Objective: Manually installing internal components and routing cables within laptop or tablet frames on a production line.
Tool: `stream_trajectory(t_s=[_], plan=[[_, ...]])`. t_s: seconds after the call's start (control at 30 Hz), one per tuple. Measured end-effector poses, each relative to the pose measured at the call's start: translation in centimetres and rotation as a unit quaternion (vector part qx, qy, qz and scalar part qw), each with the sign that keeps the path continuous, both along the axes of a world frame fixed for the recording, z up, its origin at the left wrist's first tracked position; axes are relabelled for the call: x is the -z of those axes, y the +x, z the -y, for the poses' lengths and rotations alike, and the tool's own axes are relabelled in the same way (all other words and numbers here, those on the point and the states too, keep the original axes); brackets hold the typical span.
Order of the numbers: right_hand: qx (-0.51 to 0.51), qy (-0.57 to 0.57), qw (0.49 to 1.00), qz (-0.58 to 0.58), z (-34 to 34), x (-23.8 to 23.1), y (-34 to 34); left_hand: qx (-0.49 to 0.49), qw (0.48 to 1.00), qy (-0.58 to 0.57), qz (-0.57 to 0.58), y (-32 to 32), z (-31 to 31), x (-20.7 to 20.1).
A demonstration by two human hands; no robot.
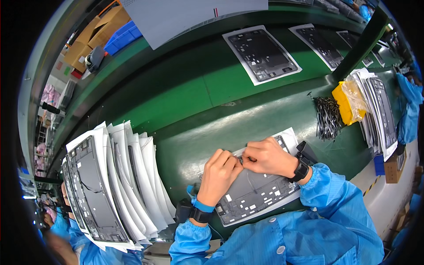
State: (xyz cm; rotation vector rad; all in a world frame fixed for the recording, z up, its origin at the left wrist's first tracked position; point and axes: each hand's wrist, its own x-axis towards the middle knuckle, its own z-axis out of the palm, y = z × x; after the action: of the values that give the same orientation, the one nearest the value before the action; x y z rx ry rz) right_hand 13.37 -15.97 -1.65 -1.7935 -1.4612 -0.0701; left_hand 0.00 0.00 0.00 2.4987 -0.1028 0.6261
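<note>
A: Where is the grey panel being worked on?

B: The grey device back panel (256,190) lies flat on a white sheet (289,134), on the dark green belt (198,132), right in front of the person. Take that panel as the landmark.

A: And the hands?

B: Both are on the panel's far edge. The left hand (219,174) is curled, its fingertips pressed together at the edge. The right hand (267,157) meets it there, thumb and forefinger pinching something small and thin; what it is I cannot tell. The two hands touch at the fingertips.

A: Anything on the wrists?

B: A black wrist strap (301,170) on the right, a black and blue band (201,212) on the left, both above blue smock sleeves (327,207).

A: What lies to the left of the panel?

B: A fanned stack of the same grey panels on white sheets (110,185), well apart from it.

A: To the right?

B: A heap of thin dark strips (327,117) near the panel's far right, then a yellow bag (346,101) and another stack of panels (380,110) beyond.

A: And past it?

B: Single panels on white sheets (261,54), spaced along the lighter green conveyor lane (176,88). Further left, a blue crate (123,37) and cardboard boxes (88,39).
</note>
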Motion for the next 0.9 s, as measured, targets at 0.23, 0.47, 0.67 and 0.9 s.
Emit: stream_trajectory(t_s=[0.23,0.47,0.67,0.9], plan=[[-0.003,-0.022,1.0,-0.004,0.2,-0.5,0.1,0.012,1.0,-0.018,0.013,0.0,-0.3,0.3],[0.267,0.022,0.959,-0.091,6.6,-4.1,-1.1,-0.117,0.992,0.01,0.039,-3.7,-1.7,-0.6],[0.412,-0.097,0.862,-0.28,8.1,-3.9,-4.0,-0.146,0.988,-0.044,-0.017,-4.0,-0.7,0.7],[0.307,-0.14,0.927,-0.163,1.5,-3.0,1.1,-0.227,0.97,-0.084,0.034,-4.3,-2.7,1.3]])
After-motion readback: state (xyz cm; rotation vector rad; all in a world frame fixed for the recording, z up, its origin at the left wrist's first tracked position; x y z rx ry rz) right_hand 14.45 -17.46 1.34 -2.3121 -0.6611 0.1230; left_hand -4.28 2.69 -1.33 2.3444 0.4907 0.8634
